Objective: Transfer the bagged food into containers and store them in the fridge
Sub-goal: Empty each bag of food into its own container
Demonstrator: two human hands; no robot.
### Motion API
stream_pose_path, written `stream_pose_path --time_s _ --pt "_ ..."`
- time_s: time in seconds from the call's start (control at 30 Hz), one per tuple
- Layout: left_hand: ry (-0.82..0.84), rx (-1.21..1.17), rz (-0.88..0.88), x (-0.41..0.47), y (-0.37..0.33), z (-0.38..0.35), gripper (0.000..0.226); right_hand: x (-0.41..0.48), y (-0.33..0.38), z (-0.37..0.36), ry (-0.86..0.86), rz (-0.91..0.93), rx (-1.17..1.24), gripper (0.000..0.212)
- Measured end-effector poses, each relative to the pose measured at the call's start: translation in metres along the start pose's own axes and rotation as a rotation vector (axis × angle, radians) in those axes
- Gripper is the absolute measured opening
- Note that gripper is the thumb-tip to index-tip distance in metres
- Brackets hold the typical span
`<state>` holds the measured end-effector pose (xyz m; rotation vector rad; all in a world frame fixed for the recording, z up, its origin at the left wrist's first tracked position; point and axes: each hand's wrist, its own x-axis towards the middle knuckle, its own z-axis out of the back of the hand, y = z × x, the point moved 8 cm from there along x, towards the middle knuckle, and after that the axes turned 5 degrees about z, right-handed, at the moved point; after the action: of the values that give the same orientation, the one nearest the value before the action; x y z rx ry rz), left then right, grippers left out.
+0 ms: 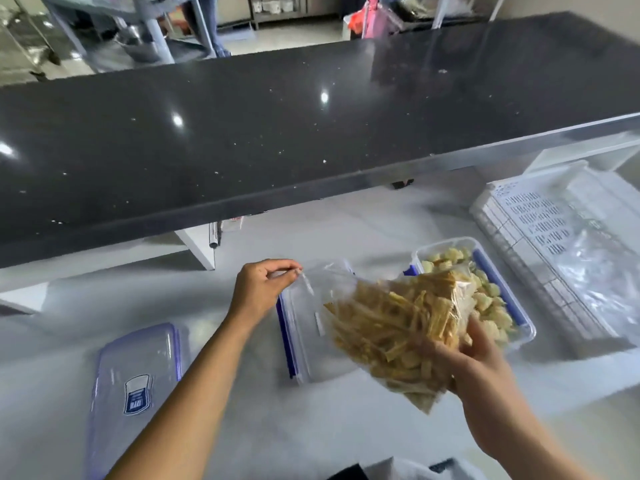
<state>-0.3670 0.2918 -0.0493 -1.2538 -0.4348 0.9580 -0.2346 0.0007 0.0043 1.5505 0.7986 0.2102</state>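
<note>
Clear food bag [391, 334] slanted, mouth up-left, left hand [263, 289] pinching it, right hand [474, 368] gripping base

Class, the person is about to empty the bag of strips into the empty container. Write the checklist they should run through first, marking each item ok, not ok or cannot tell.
1. Right hand supports the bag of strips from beneath: ok.
2. Left hand pinches the bag's top edge: ok.
3. Bag mouth opened: cannot tell.
4. Empty container uncovered and under the bag: ok.
5. Bag clear of the filled container beside it: cannot tell.
6. A lid lies on the counter to the left: ok.
</note>
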Motion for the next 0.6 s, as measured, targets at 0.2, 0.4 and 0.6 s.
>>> stream_pose_path --time_s 0.2,0.4,0.6 --pt "0.110 0.198 0.005 0.014 0.021 -0.013 0.012 -0.013 -0.018 -0.031 -0.075 0.010 -0.035 0.063" --pt "0.125 0.331 -0.062 0.006 0.034 -0.011 0.027 -0.023 -0.055 -0.052 -0.046 -0.067 -0.191 0.043" --pt "0.108 0.053 0.013 -0.033 0.042 0.007 0.029 -0.034 -0.069 -0.064 0.048 -0.066 -0.369 0.047"
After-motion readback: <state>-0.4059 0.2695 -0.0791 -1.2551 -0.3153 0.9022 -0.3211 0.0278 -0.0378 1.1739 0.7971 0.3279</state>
